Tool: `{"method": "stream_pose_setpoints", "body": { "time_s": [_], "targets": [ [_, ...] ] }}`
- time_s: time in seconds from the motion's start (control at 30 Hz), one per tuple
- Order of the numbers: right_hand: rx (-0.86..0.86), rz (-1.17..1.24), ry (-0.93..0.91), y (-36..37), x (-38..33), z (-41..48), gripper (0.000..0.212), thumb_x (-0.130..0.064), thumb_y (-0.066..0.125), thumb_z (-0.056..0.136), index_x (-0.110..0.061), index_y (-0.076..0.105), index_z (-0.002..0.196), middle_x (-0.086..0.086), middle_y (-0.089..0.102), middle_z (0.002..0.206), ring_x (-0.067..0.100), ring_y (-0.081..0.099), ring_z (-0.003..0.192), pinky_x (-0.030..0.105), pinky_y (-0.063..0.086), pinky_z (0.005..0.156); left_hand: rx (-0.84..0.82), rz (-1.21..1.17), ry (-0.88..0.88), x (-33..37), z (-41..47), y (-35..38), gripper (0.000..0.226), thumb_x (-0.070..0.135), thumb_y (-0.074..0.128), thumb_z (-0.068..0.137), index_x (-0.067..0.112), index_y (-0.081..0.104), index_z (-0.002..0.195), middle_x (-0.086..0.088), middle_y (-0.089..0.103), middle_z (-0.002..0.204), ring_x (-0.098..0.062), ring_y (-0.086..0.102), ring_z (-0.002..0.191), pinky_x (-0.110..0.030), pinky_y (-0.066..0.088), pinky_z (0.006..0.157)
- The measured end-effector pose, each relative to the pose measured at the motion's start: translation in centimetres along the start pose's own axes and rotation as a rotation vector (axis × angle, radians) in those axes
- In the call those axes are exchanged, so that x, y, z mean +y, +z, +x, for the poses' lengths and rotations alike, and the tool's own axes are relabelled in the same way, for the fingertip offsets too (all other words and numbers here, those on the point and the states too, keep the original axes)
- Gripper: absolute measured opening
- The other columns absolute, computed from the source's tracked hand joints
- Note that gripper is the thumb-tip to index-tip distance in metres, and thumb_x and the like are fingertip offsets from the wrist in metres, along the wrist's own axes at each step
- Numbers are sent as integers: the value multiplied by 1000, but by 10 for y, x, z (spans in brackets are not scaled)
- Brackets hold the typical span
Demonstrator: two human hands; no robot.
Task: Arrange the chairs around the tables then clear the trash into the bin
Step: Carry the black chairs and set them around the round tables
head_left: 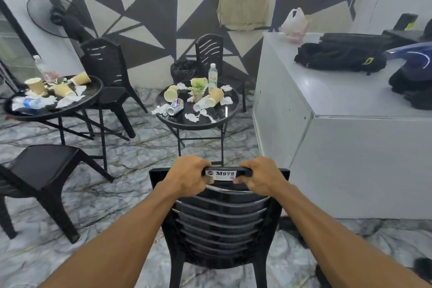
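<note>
Left grip [187, 174] and right grip [259, 175] curled round top rail of black chair [219, 222], near round surface [219, 121]. Paper cups [216, 97] lie tipped on it among tissues [192, 117]; black-lined bin [184, 70] behind, contents hidden.

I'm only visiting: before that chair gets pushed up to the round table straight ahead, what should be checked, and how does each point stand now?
1. Grip: left hand and right hand both hold the chair by its top rail: ok.
2. Path: floor between chair and round table free of obstacles: ok.
3. Chair's feet lifted or dragging: cannot tell, hidden.
4. Spill risk: tissue overhangs the table's left rim, a bump may drop it: not ok.
5. Tall item: water bottle stands upright: ok.
</note>
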State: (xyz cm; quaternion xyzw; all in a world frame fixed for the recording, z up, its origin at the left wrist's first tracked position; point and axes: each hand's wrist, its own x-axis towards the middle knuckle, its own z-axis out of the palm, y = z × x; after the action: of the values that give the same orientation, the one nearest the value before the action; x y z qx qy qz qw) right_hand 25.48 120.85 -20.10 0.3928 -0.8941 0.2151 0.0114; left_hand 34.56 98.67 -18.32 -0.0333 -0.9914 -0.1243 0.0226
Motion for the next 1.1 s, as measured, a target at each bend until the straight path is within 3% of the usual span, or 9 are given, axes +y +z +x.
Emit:
{"method": "stream_pose_setpoints", "body": {
  "time_s": [0.13,0.27,0.43,0.5,0.6,0.77,0.87,0.97,1.1],
  "targets": [
    [25,-54,-40,12,-9,62,27,-51,73,77,-27,73,90,-8,69,73,14,60,69,28,41,61,118,18,40,-54,25,-12,20,43,71,85,28,59,80,13,52,62,-14,45,66,-33,34,61],
    [51,-89,-111,30,-15,100,27,-47,76,76,-21,69,75,-5,63,61,16,56,59,30,43,57,274,64,95,-98,33,-5,43,40,76,80,32,35,70,9,44,51,-20,45,50,-31,37,47],
    [44,-132,-169,87,-19,87,16,-32,61,69,-21,54,60,-6,55,49,17,52,42,21,32,40,255,43,143,-133,10,52,24,33,68,78,22,49,68,5,52,52,-20,50,44,-27,32,39],
    [-54,-137,-156,120,-15,75,8,-23,59,57,-20,52,60,-5,54,49,19,53,40,21,33,37,223,-4,129,-139,-3,86,10,26,55,73,18,53,67,4,54,54,-23,52,46,-28,34,41],
    [-60,-79,-119,155,0,72,10,-20,47,61,-15,56,64,-1,57,54,25,56,45,23,38,39,199,-17,66,-146,1,121,4,20,49,68,17,51,66,1,53,55,-25,51,50,-29,31,48],
    [-267,-122,38,145,11,132,15,-13,55,89,-13,66,99,10,70,91,32,61,83,41,50,71,111,60,-6,-180,52,108,17,26,63,82,20,52,72,0,59,60,-27,55,56,-35,45,50],
    [-266,-153,-10,151,13,137,14,-18,52,90,-16,64,98,8,69,85,31,61,77,42,50,66,103,86,47,-188,58,103,30,26,64,82,23,38,68,3,50,53,-25,47,46,-31,37,43],
    [-207,-128,-25,153,19,135,5,-18,56,84,-15,59,85,5,65,73,29,60,67,41,49,60,119,124,84,-190,59,104,33,24,70,77,21,38,66,3,45,49,-23,42,40,-26,28,40],
    [-171,-113,-66,157,25,126,6,-21,52,79,-17,55,77,1,62,68,26,57,62,38,47,55,121,111,72,-180,48,110,33,28,70,74,21,39,64,5,45,48,-22,42,39,-27,34,38]
  ]
}}
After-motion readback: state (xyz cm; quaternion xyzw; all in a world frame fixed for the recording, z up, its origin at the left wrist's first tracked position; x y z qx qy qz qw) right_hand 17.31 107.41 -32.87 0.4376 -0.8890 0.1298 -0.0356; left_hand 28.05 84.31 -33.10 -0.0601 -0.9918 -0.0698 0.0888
